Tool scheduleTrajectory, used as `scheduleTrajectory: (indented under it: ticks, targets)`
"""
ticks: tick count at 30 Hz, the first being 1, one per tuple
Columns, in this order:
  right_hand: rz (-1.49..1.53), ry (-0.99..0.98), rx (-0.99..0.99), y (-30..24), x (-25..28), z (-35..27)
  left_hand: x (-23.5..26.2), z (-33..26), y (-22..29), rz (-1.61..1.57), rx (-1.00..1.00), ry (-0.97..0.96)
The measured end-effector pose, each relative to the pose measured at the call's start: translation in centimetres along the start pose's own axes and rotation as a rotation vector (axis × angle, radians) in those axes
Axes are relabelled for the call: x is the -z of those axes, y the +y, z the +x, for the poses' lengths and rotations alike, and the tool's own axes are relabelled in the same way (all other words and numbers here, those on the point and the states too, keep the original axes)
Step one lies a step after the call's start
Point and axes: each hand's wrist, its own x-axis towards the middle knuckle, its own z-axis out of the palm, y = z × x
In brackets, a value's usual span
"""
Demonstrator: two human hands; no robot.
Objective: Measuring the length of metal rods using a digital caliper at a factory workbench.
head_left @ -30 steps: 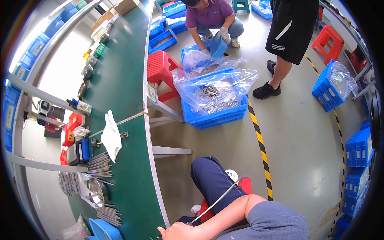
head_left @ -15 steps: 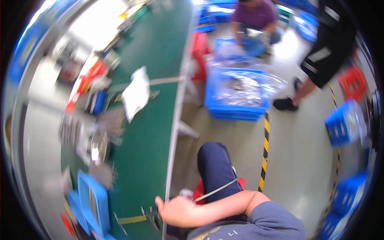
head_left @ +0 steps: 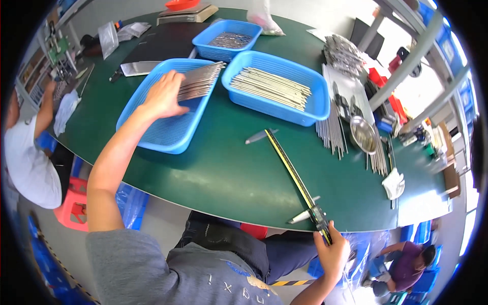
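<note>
Your left hand (head_left: 165, 95) was partly open, its thumb standing apart from the loosely bent fingers at the left ends of a bundle of metal rods (head_left: 201, 81); whether the fingertips touched them, I could not tell. Your right hand (head_left: 333, 252) was closed around the slider end of a long caliper (head_left: 292, 172), which slanted away from you over the table edge, its far end pointing up toward the baskets.

The bundle lay in the upper right of the left blue basket (head_left: 170, 136), its right ends over the rim. Just beside it on the right, the second blue basket (head_left: 277, 113) held a layer of pale rods (head_left: 272, 89). Behind these, a smaller blue basket (head_left: 223, 54) held small metal pieces (head_left: 231, 40).

Farther right on the green table (head_left: 218, 183) lay more grey rods (head_left: 333, 131), near a steel bowl (head_left: 363, 135) and a white cloth (head_left: 393, 184). Beyond the table's left side sat a co-worker in white (head_left: 33, 160); at lower right, a person in purple (head_left: 408, 267) was down low among blue crates.
</note>
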Motion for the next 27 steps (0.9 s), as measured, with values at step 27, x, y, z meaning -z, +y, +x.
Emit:
scheduleTrajectory:
  ticks: [27]
  targets:
    - [0.039,0.183,-0.053,-2.9,-1.2,-5.1,-3.3,-6.8,18.6,-0.681,-1.17,0.562]
